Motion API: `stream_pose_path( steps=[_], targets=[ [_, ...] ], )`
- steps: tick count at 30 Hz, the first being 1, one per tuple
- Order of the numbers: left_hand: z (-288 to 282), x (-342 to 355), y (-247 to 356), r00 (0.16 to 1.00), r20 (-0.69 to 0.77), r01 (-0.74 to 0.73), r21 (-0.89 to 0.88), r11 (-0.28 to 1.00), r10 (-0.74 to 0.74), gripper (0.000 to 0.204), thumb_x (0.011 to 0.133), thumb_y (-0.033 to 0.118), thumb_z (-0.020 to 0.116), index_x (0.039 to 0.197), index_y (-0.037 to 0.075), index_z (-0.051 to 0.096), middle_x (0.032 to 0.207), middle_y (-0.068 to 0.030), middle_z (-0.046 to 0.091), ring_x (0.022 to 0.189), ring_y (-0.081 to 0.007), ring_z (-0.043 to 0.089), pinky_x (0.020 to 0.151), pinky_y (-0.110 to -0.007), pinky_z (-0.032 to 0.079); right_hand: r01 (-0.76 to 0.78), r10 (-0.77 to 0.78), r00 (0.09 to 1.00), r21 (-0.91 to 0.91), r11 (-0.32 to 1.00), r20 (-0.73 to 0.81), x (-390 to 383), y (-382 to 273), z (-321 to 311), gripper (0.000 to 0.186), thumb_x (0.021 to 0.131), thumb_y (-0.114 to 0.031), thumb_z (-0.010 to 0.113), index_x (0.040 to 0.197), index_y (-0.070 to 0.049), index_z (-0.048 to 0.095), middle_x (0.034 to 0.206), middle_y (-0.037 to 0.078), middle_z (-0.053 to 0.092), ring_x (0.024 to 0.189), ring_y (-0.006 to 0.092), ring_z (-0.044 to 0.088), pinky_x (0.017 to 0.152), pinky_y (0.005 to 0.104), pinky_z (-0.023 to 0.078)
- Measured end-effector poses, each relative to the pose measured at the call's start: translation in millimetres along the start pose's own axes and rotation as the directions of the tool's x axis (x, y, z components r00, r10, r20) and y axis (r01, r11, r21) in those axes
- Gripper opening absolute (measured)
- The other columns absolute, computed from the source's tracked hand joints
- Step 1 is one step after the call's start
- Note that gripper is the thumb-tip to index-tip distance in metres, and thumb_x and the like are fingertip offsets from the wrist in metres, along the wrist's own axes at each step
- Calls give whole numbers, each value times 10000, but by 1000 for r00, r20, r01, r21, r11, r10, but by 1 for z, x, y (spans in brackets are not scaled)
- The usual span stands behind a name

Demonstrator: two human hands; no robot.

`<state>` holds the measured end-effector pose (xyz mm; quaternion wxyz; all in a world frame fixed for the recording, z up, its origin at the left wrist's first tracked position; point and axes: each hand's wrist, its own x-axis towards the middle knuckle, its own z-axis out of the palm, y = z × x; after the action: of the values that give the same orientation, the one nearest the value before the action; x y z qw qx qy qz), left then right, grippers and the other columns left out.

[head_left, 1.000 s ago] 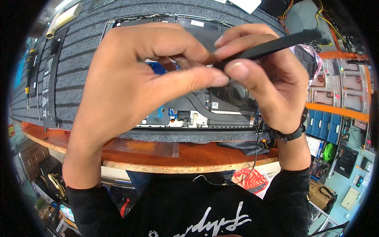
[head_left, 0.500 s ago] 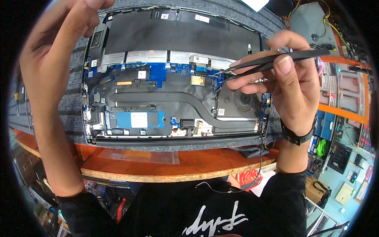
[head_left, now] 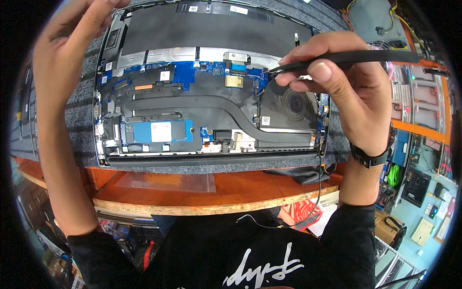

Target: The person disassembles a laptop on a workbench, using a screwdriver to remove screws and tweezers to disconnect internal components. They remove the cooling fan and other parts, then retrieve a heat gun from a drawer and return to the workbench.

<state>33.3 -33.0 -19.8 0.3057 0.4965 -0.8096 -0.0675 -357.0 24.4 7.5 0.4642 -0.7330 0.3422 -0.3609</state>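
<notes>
An opened laptop (head_left: 211, 96) lies bottom-up on a grey mat (head_left: 72, 130), showing its blue circuit board, black heat pipe, fan (head_left: 293, 103) and dark battery. My right hand (head_left: 346, 91) pinches black tweezers (head_left: 337, 60) whose tips rest at the board just left of the fan, by a thin cable. My left hand (head_left: 72, 29) is raised at the laptop's far left corner, fingers curled together near the top edge; whether they pinch anything small is hidden.
The mat sits on an orange wooden bench (head_left: 192, 188). A black cable (head_left: 320, 178) trails off the laptop's right corner over the bench edge. Shelves with parts and boxes (head_left: 418, 159) fill the right side. Tools lie at the far left.
My left hand has swung from over the laptop up to its far left corner, uncovering the board. The right hand with the tweezers dropped lower, their tips now at the board beside the fan.
</notes>
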Motion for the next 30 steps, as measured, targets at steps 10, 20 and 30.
stream_pose_path(
  steps=[10, 20, 30],
  targets=[
    [5, -1, -9, 997, -74, 2, 14, 1000, -1, 365, 1032, 345, 662, 1115, 11, 785, 892, -4, 646, 781, -76, 501, 717, -219, 385, 18, -12, 998, -94, 995, 63, -2, 0, -2, 215, 976, -13, 673, 1162, 94, 661, 1117, 222, 722, 956, 283, 771, 819, 338, 655],
    [-2, 2, -11, 1000, 13, 10, 33, 999, -10, 394, 1047, 376, 622, 1132, 24, 775, 857, 21, 564, 772, -74, 452, 695, -221, 333, -20, 53, 994, -318, 948, 95, -1, -4, 7, 217, 946, -17, 726, 1137, 73, 678, 1081, 158, 737, 954, 208, 755, 857, 319, 623],
    [6, -5, -21, 993, -93, 78, 55, 995, -73, 493, 1010, 509, 617, 1157, 68, 783, 919, 26, 640, 819, -85, 513, 714, -221, 363, -72, 93, 994, -335, 940, 49, 0, -2, 18, 195, 976, -30, 700, 1141, 71, 675, 1082, 134, 729, 910, 173, 735, 813, 277, 599]
  ],
)
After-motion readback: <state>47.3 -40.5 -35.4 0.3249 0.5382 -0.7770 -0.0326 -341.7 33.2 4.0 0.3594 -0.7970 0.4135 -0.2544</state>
